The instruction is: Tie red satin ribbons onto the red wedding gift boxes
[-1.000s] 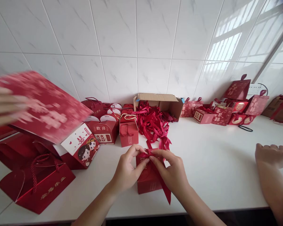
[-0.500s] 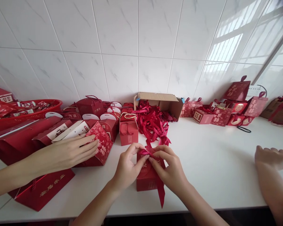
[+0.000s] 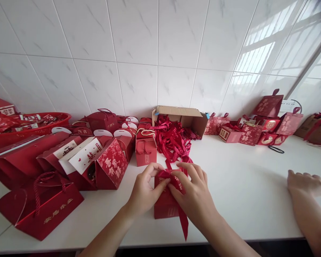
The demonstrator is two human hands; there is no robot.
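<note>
A small red gift box stands on the white table in front of me, with a dark red ribbon at its top and one tail hanging down its front. My left hand pinches the ribbon at the top of the box between thumb and fingers. My right hand is closed on the ribbon from the other side, its fingertips meeting the left ones. The fingers partly hide the knot or loop between them. Just behind, a heap of loose red ribbons spills towards the box.
The ribbons come from a tipped cardboard box. Left stand several red gift boxes, an open handled box and a red basket of packets. Finished-looking boxes are stacked right, near another person's hand.
Another person's hand at the left has withdrawn from the boxes and out of view. My right hand has shifted its fingers over the ribbon; my left hand has barely moved.
</note>
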